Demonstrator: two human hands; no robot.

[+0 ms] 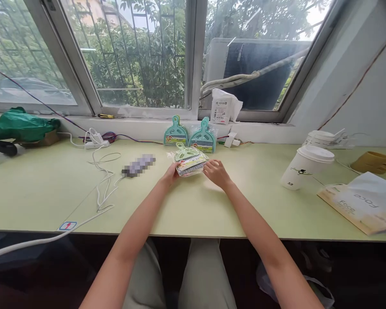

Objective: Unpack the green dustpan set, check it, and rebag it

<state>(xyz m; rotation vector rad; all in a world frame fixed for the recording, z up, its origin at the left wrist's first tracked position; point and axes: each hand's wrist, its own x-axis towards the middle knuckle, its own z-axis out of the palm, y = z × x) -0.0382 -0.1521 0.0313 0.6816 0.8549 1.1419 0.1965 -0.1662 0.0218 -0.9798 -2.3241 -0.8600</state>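
Observation:
A pale green mini dustpan and brush set [191, 159] in a see-through wrapper is held above the middle of the table. My left hand [171, 173] grips its left side, with the thumb on top. At the right edge of the wrapper, my right hand [216, 172] has its fingers curled in a pinch on the packaging. Behind them, a teal dustpan and brush set [175, 132] leans against the wall under the window. Beside it on the right stand more wrapped teal dustpan sets [203, 136], overlapping each other.
White cables [103, 189] and a pixelated oblong object [139, 165] lie left on the table [193, 214]. A power strip [96, 140] and green bag [22, 124] sit farther back. At right are a lidded paper cup [305, 169] and paper bag [362, 204]. A tissue pack [221, 107] rests on the sill.

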